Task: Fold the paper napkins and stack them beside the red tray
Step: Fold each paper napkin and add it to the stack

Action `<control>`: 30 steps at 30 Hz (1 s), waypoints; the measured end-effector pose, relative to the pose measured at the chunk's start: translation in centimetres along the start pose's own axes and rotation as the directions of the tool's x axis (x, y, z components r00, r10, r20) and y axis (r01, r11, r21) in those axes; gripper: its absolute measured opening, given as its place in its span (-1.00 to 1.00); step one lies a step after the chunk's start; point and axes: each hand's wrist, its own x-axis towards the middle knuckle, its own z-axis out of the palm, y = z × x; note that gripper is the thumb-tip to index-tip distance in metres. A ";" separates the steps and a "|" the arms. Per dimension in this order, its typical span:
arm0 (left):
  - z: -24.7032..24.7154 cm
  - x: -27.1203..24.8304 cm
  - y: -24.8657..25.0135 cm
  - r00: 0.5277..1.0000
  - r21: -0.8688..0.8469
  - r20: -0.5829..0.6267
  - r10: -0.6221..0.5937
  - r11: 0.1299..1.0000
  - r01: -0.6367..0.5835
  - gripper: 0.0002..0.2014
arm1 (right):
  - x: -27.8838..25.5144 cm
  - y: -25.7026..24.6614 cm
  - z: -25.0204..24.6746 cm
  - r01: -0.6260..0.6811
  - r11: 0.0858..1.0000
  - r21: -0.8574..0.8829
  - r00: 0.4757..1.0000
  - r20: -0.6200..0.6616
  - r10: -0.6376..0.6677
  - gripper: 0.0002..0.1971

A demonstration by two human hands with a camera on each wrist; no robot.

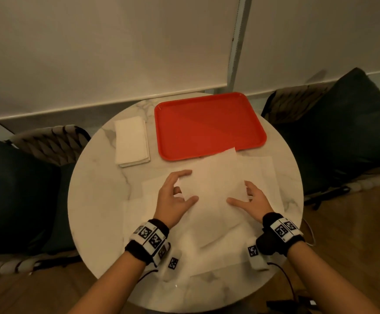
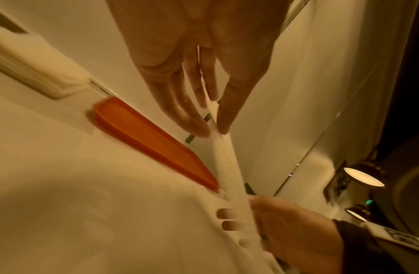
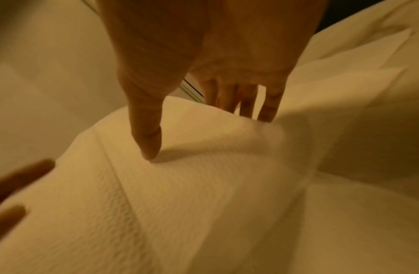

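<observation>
A stack of folded napkins (image 1: 132, 141) lies on the round marble table (image 1: 89, 200), far-left of both hands and just beside the left edge of the red tray (image 1: 209, 125), not touching it. The tray carries nothing.

The left hand (image 1: 174, 196) takes the left edge of the raised napkin (image 1: 211, 189). In the left wrist view that edge is pinched between thumb and fingers (image 2: 196, 122), so this hand is clamped on the sheet.

The napkin spans from one hand to the other, lifted off several loose unfolded sheets (image 1: 259, 171) spread flat beneath. Its far corner overlaps the tray's near rim.

The right hand (image 1: 252, 199) takes the right edge. In the right wrist view the thumb rests on top and the fingers (image 3: 266, 109) curl behind the paper; it grips the sheet likewise.

Judgement: a fold is in hand, not completed. The held edges run away from the person, so the crease should fall between the two grips. Once folded, the piece must travel forward and left to the stack; the left hand is the nearer one. The paper is thin and limp, so uneven pull may skew the crease.
</observation>
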 end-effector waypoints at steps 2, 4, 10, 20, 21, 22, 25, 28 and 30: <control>-1.4 0.3 -0.5 0.999 -0.027 -0.029 -0.040 0.999 0.039 -0.36 | 0.3 -1.3 0.5 0.051 0.996 0.072 0.997 0.048 -0.054 -0.61; -2.5 0.5 -0.9 0.993 -0.040 -0.073 -0.088 0.996 0.085 -0.35 | 0.4 -2.9 1.4 0.128 0.986 0.103 0.991 0.011 -0.130 -0.77; -3.1 0.2 -0.6 0.970 -0.102 -0.170 -0.172 0.982 0.156 -0.69 | -1.3 -7.6 5.2 0.361 0.931 -0.053 0.928 -0.080 -0.365 -0.69; -4.0 0.3 1.4 0.940 -0.284 -0.271 -0.207 0.950 0.128 -0.73 | -2.9 -11.2 10.9 0.596 0.782 -0.182 0.796 0.258 -0.547 -0.68; -4.5 0.5 1.2 0.936 -0.276 -0.287 -0.205 0.953 0.124 -0.72 | -2.7 -11.6 10.8 0.592 0.789 -0.162 0.798 0.251 -0.548 -0.67; -5.1 0.7 1.0 0.932 -0.275 -0.297 -0.209 0.953 0.126 -0.68 | -2.5 -11.9 10.6 0.579 0.804 -0.133 0.809 0.211 -0.548 -0.68; -7.3 1.4 0.6 0.929 -0.320 -0.306 -0.209 0.942 0.107 -0.55 | -0.7 -13.1 10.4 0.456 0.890 0.032 0.888 0.052 -0.457 -0.82; -9.2 1.9 0.4 0.936 -0.378 -0.297 -0.188 0.924 0.065 -0.45 | 1.3 -14.5 10.5 0.287 0.940 0.186 0.948 0.085 -0.306 -0.93; -10.3 2.4 0.1 0.942 -0.404 -0.273 -0.197 0.912 0.073 -0.36 | 2.1 -15.5 11.0 0.177 0.938 0.297 0.946 0.211 -0.245 -0.86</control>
